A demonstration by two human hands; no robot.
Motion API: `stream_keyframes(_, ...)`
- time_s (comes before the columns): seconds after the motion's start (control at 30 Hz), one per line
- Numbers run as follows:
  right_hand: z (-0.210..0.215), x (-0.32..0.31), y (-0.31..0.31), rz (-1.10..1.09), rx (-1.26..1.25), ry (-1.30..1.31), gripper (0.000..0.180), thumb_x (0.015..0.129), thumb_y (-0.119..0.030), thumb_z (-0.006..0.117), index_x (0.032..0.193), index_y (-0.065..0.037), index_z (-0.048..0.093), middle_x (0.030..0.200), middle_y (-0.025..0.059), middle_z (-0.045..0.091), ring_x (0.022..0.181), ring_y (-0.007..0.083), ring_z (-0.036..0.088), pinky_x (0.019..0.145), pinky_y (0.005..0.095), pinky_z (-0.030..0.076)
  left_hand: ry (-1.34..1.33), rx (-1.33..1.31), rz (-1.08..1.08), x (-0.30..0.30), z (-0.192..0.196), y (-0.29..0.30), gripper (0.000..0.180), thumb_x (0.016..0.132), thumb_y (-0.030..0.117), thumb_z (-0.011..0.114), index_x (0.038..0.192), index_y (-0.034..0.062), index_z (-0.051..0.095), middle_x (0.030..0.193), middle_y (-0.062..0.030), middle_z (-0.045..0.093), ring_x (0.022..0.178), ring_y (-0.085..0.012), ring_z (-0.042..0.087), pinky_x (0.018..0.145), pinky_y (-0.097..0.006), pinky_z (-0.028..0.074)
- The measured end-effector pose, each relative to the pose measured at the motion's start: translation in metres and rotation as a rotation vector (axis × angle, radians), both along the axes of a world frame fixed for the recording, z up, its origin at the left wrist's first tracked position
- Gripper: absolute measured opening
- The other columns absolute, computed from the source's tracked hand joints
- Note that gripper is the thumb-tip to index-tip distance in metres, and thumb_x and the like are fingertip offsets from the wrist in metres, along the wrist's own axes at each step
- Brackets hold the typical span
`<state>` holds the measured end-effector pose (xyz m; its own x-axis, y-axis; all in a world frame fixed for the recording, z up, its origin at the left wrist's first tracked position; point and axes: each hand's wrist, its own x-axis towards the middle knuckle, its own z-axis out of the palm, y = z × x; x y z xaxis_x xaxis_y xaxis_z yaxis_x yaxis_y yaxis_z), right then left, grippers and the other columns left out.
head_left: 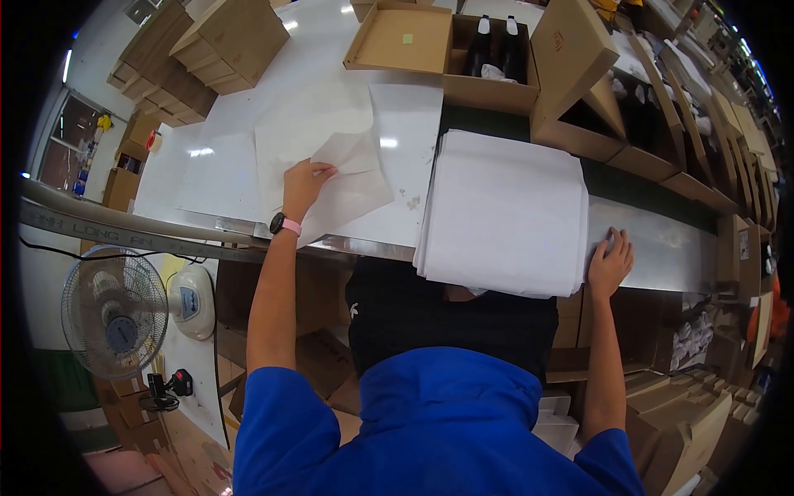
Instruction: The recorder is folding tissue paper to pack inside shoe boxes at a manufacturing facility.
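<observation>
A thin white sheet of paper [351, 188] lies on the white tabletop at the left, its top corner lifted and creased. The fingers of my left hand [304, 188] pinch that sheet. A thick stack of white paper [504, 215] sits in front of me, slightly overhanging the table's near edge. To the right of the stack, my right hand [610, 261] lies on the bare metal surface [662, 248] with its fingers apart, holding nothing.
Beyond the stack stands an open cardboard box [492, 93] with two dark items with white tips in it. More open boxes [653, 116] line the right side. Closed cartons [231, 45] stand at the far left. A fan [116, 310] is at the lower left.
</observation>
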<state>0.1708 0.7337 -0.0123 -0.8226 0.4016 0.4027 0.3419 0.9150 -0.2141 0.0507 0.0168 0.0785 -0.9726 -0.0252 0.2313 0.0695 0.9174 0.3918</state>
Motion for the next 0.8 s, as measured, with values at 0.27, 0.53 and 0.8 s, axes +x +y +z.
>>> stream_keyframes(0.27, 0.002, -0.002, -0.001, -0.014, -0.008, -0.012, 0.047, 0.113, -0.031, 0.057, 0.156, -0.017, 0.067, 0.174, 0.0143, 0.055, 0.165, 0.0456, 0.041, 0.138, 0.0587, 0.025, 0.003, -0.005, 0.034, -0.011, -0.012, -0.014, 0.036, 0.108, 0.039, 0.076, 0.113, 0.0065, 0.089, 0.11, -0.0185, 0.085, 0.103, -0.0393, 0.079, 0.093, -0.047, 0.06)
stream_keyframes(0.53, 0.003, -0.001, 0.0, -0.016, -0.021, -0.031, 0.048, 0.113, -0.033, 0.056, 0.157, -0.017, 0.066, 0.176, 0.0136, 0.053, 0.166, 0.0458, 0.04, 0.138, 0.0602, 0.025, 0.135, 0.188, 0.058, 0.003, 0.011, 0.007, 0.03, 0.107, 0.03, 0.08, 0.113, 0.0018, 0.086, 0.107, -0.018, 0.085, 0.1, -0.0362, 0.08, 0.091, -0.043, 0.06)
stream_keyframes(0.8, 0.046, 0.022, -0.075, 0.163, -0.272, 0.299, 0.04, 0.102, 0.0, 0.067, 0.142, -0.004, 0.07, 0.158, 0.0233, 0.061, 0.152, 0.0427, 0.052, 0.13, 0.0532, 0.038, 0.095, 0.662, 0.23, 0.08, 0.064, 0.131, 0.035, 0.111, 0.03, 0.08, 0.117, -0.0034, 0.084, 0.099, -0.0078, 0.083, 0.095, -0.0146, 0.073, 0.091, -0.033, 0.057)
